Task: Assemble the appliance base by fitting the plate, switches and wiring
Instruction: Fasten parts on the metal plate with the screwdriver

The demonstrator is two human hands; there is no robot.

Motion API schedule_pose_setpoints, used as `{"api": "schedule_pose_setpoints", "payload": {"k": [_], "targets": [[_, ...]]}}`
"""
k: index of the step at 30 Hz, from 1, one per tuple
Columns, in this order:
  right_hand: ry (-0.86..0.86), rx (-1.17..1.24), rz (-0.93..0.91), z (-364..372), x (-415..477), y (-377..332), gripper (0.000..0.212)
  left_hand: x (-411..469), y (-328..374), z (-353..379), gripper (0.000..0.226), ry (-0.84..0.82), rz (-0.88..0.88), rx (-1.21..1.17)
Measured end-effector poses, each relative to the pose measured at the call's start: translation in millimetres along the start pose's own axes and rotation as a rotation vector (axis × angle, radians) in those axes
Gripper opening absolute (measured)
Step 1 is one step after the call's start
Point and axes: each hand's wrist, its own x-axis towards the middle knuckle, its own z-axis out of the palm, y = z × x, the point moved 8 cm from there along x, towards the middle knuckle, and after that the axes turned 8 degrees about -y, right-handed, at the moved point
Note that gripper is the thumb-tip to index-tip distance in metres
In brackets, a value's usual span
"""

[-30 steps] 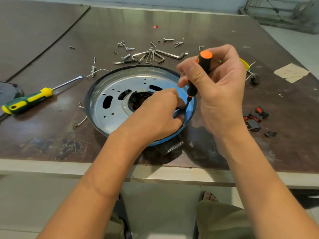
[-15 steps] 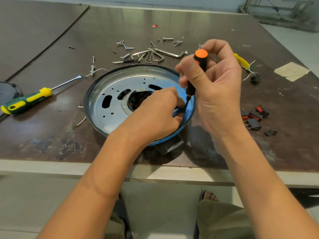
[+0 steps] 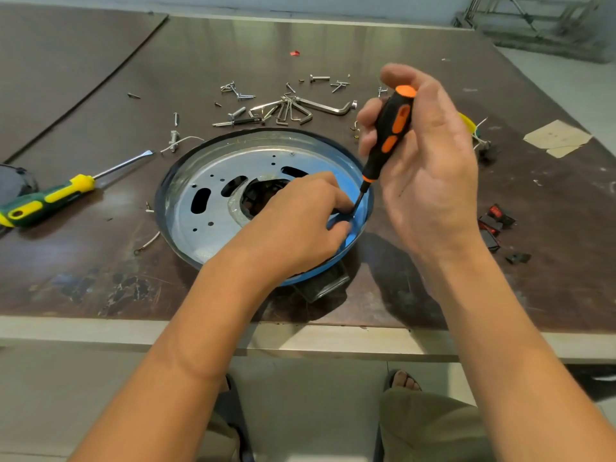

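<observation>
Head view: the base [image 3: 168, 201] sat mid-desk, close to the near edge of the desk [image 3: 100, 268], with the metal plate [image 3: 253, 161] lying inside it. At the plate's right rim the left grip [image 3: 300, 221] was curled down beside the tip of the screwdriver [image 3: 388, 135]. Whether it pinched a screw there could not be told. The right grip [image 3: 430, 181] held the handle with fingers and thumb, palm loose.

The likely trouble was that the tip could skid off a hidden screw head and jab the steadying fingers, or a screw could drop through a plate slot. Room was tight against the base wall on the right. Loose screws [image 3: 236, 91] and hex keys [image 3: 300, 110] lay far. The switches [image 3: 496, 221] lay right and a second screwdriver [image 3: 50, 198] left, all well apart.
</observation>
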Motion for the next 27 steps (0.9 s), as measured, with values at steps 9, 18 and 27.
{"api": "schedule_pose_setpoints", "payload": {"k": [9,18,27], "targets": [[0.006,-0.114,-0.030,-4,1,-3,0.010,0,0,0,0.029,-0.014,-0.004,0.005],[0.025,-0.159,-0.045,6,-1,1,0.020,0,2,-1,0.028,-0.016,-0.010,0.001],[-0.074,-0.153,-0.007,11,0,0,0.016,0,2,-2,0.028,-0.014,-0.014,0.000]]}}
